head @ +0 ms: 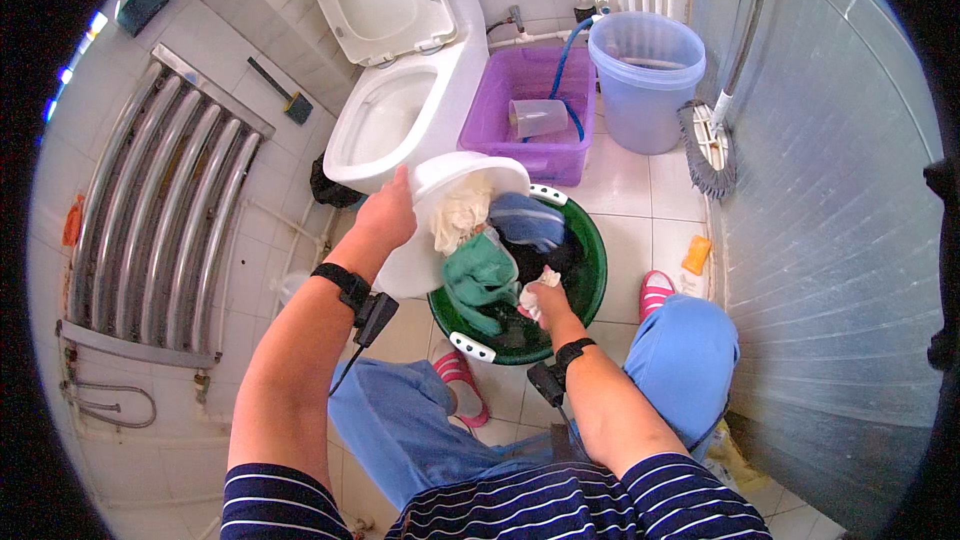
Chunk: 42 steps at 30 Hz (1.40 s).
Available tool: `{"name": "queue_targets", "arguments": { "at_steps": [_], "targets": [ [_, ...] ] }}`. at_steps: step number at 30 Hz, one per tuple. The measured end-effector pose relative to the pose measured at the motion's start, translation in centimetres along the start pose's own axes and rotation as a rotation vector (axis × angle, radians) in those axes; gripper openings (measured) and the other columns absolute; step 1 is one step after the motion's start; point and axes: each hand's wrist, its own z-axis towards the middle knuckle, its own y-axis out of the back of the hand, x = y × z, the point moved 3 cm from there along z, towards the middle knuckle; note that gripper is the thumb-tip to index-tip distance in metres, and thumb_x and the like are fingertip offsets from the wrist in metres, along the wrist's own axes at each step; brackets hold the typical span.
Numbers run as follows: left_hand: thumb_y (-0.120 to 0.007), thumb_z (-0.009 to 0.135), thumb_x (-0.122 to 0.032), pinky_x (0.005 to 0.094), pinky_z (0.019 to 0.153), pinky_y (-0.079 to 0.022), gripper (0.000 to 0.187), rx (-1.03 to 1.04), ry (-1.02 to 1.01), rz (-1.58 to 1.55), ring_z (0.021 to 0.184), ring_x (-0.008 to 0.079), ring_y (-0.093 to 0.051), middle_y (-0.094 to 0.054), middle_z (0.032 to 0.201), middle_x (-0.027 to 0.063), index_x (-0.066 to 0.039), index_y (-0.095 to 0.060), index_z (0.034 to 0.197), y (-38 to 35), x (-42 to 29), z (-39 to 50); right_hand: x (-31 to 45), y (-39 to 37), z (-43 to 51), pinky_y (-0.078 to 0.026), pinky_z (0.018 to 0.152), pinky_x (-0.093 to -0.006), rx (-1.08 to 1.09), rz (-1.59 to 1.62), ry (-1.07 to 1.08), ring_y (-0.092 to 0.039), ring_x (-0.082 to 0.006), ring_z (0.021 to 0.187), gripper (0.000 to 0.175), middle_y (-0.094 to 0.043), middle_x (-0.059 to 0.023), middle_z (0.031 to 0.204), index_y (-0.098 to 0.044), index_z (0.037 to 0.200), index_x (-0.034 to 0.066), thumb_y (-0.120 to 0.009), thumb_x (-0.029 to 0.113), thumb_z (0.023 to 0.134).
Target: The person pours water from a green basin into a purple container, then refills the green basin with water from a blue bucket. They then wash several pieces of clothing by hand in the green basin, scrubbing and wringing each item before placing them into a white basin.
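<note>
My left hand (384, 219) grips the rim of a white plastic basin (411, 266), which is tipped on its side over a dark green tub (597, 270). Pale cream fabric (459, 214) lies at the basin's mouth. A green cloth (480, 270) hangs from there down into the tub. Beside it a blue cloth with pale stripes (528, 220) rests inside the tub, next to dark contents I cannot make out. My right hand (551, 304) is over the tub's near right part, closed around a bunched off-white cloth (540, 292).
A toilet (349, 165) with raised lid stands ahead. Beyond the tub are a purple bin (476, 131) holding a clear container (538, 118) and a blue hose, and a translucent bucket (645, 112). A mop (709, 150) leans against the right panel, near an orange soap bar (697, 254). A radiator (161, 217) lines the left wall.
</note>
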Motion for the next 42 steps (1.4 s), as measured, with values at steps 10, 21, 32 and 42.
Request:
{"name": "queue_targets", "arguments": {
  "at_steps": [10,21,32,42],
  "targets": [
    [-0.044,0.082,0.001,0.0454,0.09,-0.048,0.071,-0.107,-0.103,0.055,0.104,0.0396,-0.06,-0.036,0.143,0.0234,-0.005,-0.016,0.146,5.8,-4.6,-5.2,2.3,0.9,-2.9,-0.044,0.088,-0.0562,-0.25,-0.689,-0.094,-0.047,-0.0389,0.122,0.089,-0.049,-0.0229,0.131,-0.027,0.142,0.0069,-0.074,0.041,0.074],
    [-0.043,0.081,0.002,0.0446,0.09,-0.048,0.069,-0.326,-0.142,-0.044,0.103,0.0394,-0.059,-0.043,0.137,0.0211,-0.004,-0.019,0.145,9.1,-4.3,-9.2,1.9,-1.3,-2.4,-0.053,0.061,-0.0403,0.0,-0.161,0.089,-0.059,-0.0265,0.073,0.049,-0.057,-0.0137,0.103,-0.047,0.125,0.0094,-0.063,0.031,0.084],
    [-0.048,0.077,0.002,0.0388,0.103,-0.038,0.066,-0.499,0.036,-0.45,0.122,0.0366,-0.049,-0.053,0.128,0.0237,-0.011,-0.036,0.141,10.1,4.2,-9.8,1.1,2.8,-0.4,-0.05,0.081,-0.0441,-0.487,-1.041,0.514,-0.061,-0.0386,0.085,0.037,-0.062,-0.0211,0.1,-0.058,0.114,0.0005,-0.061,0.014,0.079],
    [-0.053,0.071,0.002,0.0369,0.082,-0.049,0.057,-0.527,0.478,-0.751,0.098,0.0256,-0.062,-0.064,0.105,0.0168,-0.004,-0.05,0.127,-0.5,23.2,-13.6,0.7,-1.3,0.7,-0.05,0.055,-0.03,-0.157,-0.607,0.287,-0.059,-0.017,0.063,0.021,-0.061,-0.0077,0.081,-0.059,0.102,0.0028,-0.061,0.017,0.087]
  ]
}}
